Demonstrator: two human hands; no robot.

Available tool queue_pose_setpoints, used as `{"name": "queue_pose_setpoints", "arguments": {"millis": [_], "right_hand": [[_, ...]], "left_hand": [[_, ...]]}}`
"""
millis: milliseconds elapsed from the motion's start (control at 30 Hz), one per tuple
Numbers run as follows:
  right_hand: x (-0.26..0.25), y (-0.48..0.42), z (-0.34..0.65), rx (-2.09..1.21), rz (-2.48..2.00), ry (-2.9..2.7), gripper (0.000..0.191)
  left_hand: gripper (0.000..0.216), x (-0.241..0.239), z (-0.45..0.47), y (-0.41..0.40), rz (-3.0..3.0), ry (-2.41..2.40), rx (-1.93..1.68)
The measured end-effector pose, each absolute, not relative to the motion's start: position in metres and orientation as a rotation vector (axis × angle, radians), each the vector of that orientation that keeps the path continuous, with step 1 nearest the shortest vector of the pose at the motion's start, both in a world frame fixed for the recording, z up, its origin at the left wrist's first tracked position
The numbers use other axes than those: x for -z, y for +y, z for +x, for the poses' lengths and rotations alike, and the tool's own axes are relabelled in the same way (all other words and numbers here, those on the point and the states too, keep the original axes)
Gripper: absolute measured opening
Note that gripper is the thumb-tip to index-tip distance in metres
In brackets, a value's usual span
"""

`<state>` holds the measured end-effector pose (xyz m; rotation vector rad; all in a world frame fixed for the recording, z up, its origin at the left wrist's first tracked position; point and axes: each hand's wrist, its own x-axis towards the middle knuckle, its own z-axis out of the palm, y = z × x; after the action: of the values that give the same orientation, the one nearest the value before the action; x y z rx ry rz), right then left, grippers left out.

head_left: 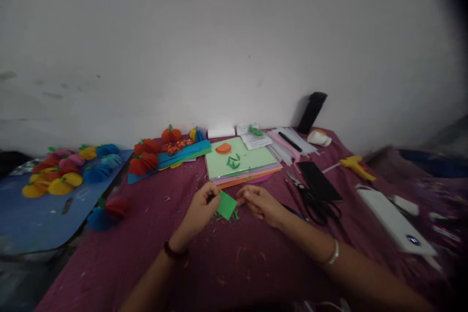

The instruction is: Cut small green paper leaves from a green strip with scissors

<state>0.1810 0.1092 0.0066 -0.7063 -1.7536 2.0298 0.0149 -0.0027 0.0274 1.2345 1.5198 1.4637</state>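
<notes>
My left hand (202, 207) pinches a small green paper piece (226, 204) just above the maroon tablecloth (204, 263). My right hand (259, 202) is curled with its fingertips at the green piece's right edge; what it grips, if anything, is hidden. Small green scraps (236, 215) lie under the paper. Just beyond my hands a stack of coloured paper sheets (243, 163) lies flat, pale green on top, with an orange cut-out (223, 148) and green cut shapes (233, 161) on it.
Black-handled scissors (310, 200) and a black phone (319, 180) lie right of my hands, a yellow glue gun (356, 165) and a white box (395, 222) farther right. Paper pumpkins (66, 170) crowd a blue mat (29, 219) at left. A white wall stands behind.
</notes>
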Motion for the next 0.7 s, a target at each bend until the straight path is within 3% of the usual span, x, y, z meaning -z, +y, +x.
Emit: {"name": "queue_pose_setpoints", "arguments": {"millis": [67, 233, 467, 700], "right_hand": [[-0.014, 0.101, 0.178, -1.995, -0.677, -1.777, 0.044], [-0.014, 0.076, 0.184, -1.829, -0.664, -1.774, 0.021], [-0.019, 0.078, 0.216, -1.571, -0.658, -1.751, 0.012], [-0.006, 0.096, 0.200, -1.528, -0.636, -1.743, 0.010]], "left_hand": [[0.012, -0.023, 0.017, -0.001, 1.178, 1.488, -1.530], [0.015, -0.019, 0.037, -0.012, 1.025, 1.393, -1.703], [0.029, -0.047, 0.023, -0.031, 0.797, 1.238, -2.129], [0.037, -0.016, 0.052, -0.009, 0.766, 1.172, -1.731]]}}
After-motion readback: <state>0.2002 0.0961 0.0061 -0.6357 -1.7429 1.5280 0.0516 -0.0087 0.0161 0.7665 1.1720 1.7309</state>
